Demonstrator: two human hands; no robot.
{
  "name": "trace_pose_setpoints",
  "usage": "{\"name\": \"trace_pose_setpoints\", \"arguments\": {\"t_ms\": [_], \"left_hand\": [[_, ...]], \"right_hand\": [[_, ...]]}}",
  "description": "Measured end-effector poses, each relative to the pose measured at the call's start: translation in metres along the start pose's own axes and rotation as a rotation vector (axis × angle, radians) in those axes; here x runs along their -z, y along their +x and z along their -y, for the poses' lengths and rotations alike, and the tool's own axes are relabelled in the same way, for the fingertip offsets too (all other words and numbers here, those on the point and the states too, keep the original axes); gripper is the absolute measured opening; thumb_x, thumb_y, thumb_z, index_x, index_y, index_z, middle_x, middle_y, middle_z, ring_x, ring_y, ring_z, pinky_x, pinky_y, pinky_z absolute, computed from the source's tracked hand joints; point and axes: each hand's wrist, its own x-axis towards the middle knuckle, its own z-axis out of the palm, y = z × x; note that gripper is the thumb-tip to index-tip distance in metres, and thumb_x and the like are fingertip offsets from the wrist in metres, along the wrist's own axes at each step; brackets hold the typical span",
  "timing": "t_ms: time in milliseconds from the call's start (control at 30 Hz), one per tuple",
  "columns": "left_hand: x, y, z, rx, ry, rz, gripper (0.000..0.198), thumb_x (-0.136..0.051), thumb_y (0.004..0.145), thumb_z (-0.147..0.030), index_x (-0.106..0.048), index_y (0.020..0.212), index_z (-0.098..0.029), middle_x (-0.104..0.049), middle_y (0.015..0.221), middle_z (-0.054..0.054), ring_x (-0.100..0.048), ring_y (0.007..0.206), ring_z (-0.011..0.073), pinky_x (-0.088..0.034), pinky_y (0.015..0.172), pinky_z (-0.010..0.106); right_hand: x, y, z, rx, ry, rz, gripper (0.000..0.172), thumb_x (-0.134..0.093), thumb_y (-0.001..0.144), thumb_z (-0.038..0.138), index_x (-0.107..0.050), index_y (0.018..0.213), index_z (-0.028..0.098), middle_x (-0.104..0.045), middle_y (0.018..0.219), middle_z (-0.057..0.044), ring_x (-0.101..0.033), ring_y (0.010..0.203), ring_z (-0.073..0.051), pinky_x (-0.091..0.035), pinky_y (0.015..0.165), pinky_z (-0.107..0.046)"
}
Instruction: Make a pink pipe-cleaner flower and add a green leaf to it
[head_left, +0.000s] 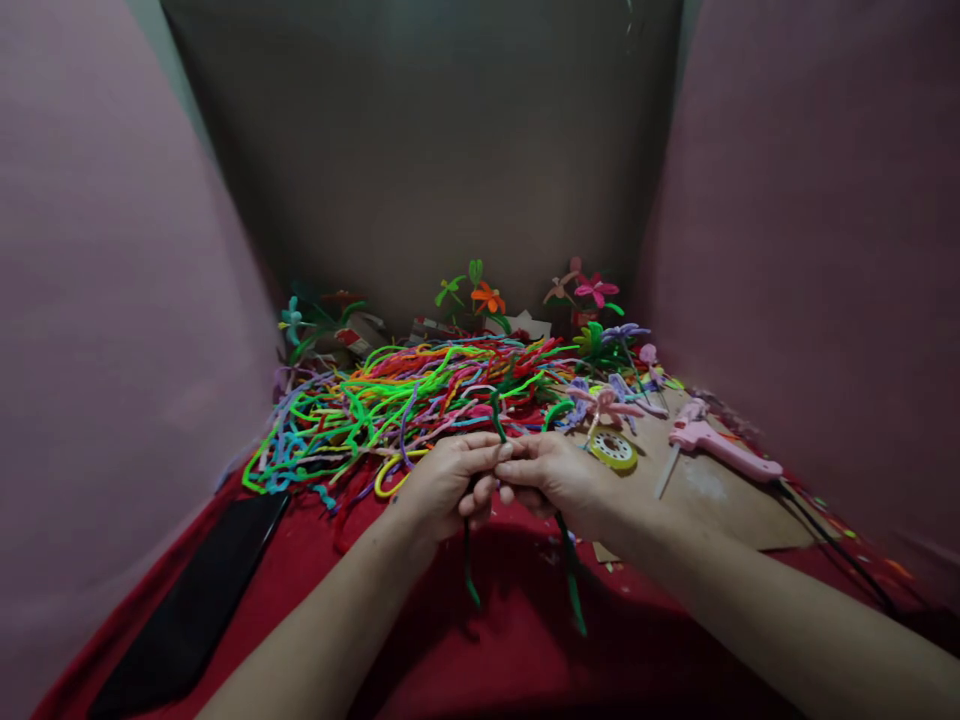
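My left hand (456,476) and my right hand (551,470) meet above the red cloth, fingers pinched together. Between them is a dark green pipe cleaner (575,590), gripped by both. One end sticks up above my left fingers, a curved green part rises over my right hand, and two ends hang below. Whether this is one pipe cleaner or several I cannot tell, since my fingers cover the middle. Just beyond my hands spreads a large heap of multicoloured pipe cleaners (390,390).
A pink glue gun (724,448) lies on a cardboard sheet (731,515) at right, its cord trailing off. Near it sits a yellow tape roll (613,450). Pipe cleaner flowers (489,298) stand at the back. A black flat object (187,600) rests on the red cloth (480,670) at left.
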Motion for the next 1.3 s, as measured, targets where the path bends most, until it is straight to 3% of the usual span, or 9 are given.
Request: {"name": "trace_pose_setpoints", "arguments": {"t_ms": [167, 300, 433, 600, 833, 1033, 1300], "left_hand": [[0.002, 0.001, -0.001, 0.015, -0.171, 0.008, 0.010, -0.060, 0.078, -0.026, -0.054, 0.080, -0.017, -0.033, 0.034, -0.013, -0.015, 0.026, 0.0018, -0.028, 0.026, 0.013], [0.002, -0.001, -0.007, -0.009, -0.240, -0.027, 0.007, -0.058, 0.080, -0.019, -0.057, 0.085, -0.015, -0.033, 0.036, -0.012, -0.015, 0.027, 0.0009, -0.027, 0.027, 0.012], [0.007, -0.004, -0.017, -0.034, -0.258, -0.093, 0.003, -0.058, 0.079, -0.015, -0.058, 0.082, -0.013, -0.034, 0.040, -0.011, -0.017, 0.028, -0.0002, -0.024, 0.027, 0.011], [0.014, -0.007, -0.026, -0.110, -0.206, -0.145, 0.009, -0.063, 0.074, -0.016, -0.058, 0.081, -0.013, -0.034, 0.041, -0.012, -0.020, 0.028, -0.0006, -0.024, 0.029, 0.011], [0.013, -0.010, -0.033, -0.207, 0.007, -0.257, 0.029, -0.071, 0.067, -0.021, -0.043, 0.059, -0.017, -0.028, 0.035, -0.012, -0.021, 0.028, 0.0006, -0.018, 0.031, 0.013], [0.010, -0.011, -0.035, -0.299, -0.053, -0.265, 0.025, -0.068, 0.069, -0.019, -0.043, 0.063, -0.017, -0.029, 0.038, -0.012, -0.020, 0.030, 0.0008, -0.019, 0.032, 0.013], [0.017, -0.013, -0.036, -0.293, 0.104, -0.307, 0.018, -0.065, 0.072, -0.025, -0.050, 0.066, -0.017, -0.028, 0.039, -0.011, -0.020, 0.031, 0.0016, -0.021, 0.035, 0.015]], "right_hand": [[0.003, -0.003, 0.001, 0.045, -0.029, -0.049, 0.015, -0.059, 0.074, 0.028, -0.056, 0.071, 0.014, -0.048, 0.043, 0.006, -0.025, 0.031, -0.002, -0.013, 0.035, -0.019], [0.007, -0.006, 0.004, 0.018, -0.133, -0.142, 0.022, -0.058, 0.074, 0.028, -0.052, 0.058, 0.014, -0.042, 0.037, 0.006, -0.024, 0.031, -0.002, -0.011, 0.035, -0.020], [0.012, -0.015, 0.007, -0.034, -0.090, -0.099, 0.019, -0.057, 0.073, 0.029, -0.059, 0.063, 0.012, -0.038, 0.035, 0.007, -0.020, 0.030, -0.003, -0.010, 0.035, -0.021], [0.017, -0.031, 0.005, -0.130, 0.055, -0.034, 0.021, -0.055, 0.075, 0.031, -0.062, 0.070, 0.012, -0.033, 0.034, 0.009, -0.015, 0.030, -0.003, -0.009, 0.034, -0.021], [0.017, -0.043, 0.004, -0.160, 0.066, -0.051, 0.019, -0.055, 0.077, 0.031, -0.060, 0.071, 0.013, -0.034, 0.034, 0.009, -0.017, 0.030, -0.003, -0.011, 0.034, -0.020], [0.015, -0.042, 0.001, -0.125, 0.084, -0.025, 0.020, -0.056, 0.077, 0.032, -0.061, 0.072, 0.013, -0.033, 0.034, 0.009, -0.017, 0.031, -0.003, -0.012, 0.034, -0.020], [0.016, -0.052, -0.001, -0.157, 0.142, -0.033, 0.020, -0.056, 0.076, 0.031, -0.060, 0.071, 0.013, -0.032, 0.035, 0.009, -0.016, 0.033, -0.003, -0.010, 0.036, -0.020]]}}
